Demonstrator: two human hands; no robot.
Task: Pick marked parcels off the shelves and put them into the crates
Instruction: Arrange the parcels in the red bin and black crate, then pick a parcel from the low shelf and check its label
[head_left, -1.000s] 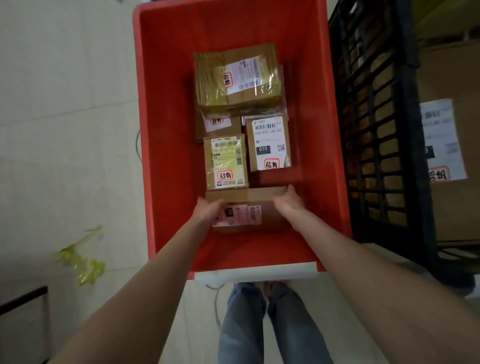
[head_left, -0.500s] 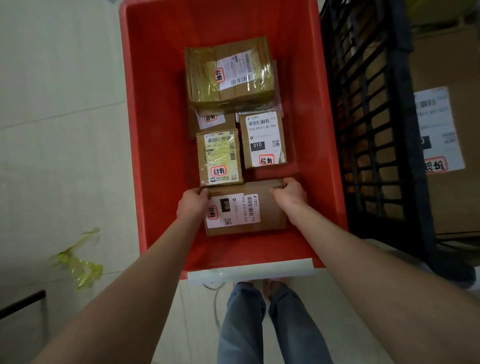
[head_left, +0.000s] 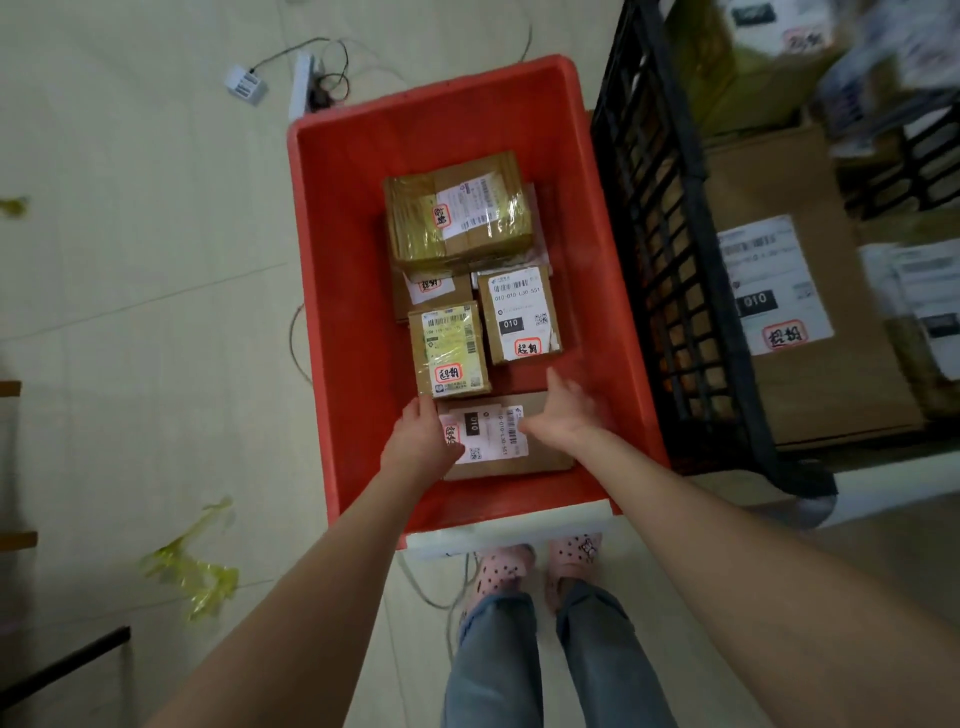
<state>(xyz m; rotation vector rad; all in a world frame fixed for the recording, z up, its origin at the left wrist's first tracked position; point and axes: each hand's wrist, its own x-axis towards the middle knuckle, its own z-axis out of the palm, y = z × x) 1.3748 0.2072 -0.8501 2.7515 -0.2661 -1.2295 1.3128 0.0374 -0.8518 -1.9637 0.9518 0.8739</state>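
A red crate (head_left: 348, 312) stands on the floor in front of me. Inside it lie several cardboard parcels with red-framed stickers: a large taped one (head_left: 460, 208) at the far end, a small yellow-labelled one (head_left: 449, 348), and a white-labelled "010" one (head_left: 519, 312). Nearest me, a flat parcel (head_left: 493, 431) lies on the crate floor, label up. My left hand (head_left: 421, 441) rests over its left end with fingers extended. My right hand (head_left: 569, 415) hovers just above its right part, open and blurred, palm turned left.
A black lattice crate (head_left: 675, 260) stands right of the red one and holds a large labelled cardboard box (head_left: 810, 322). Cables and a power strip (head_left: 304, 85) lie beyond the crate, yellow tape scraps (head_left: 197, 571) lie left, and my feet (head_left: 540, 561) are just behind the crate.
The near parcel went from tilted in both hands to flat on the crate floor. My right hand let go and lifted off its corner; my head has pulled back.
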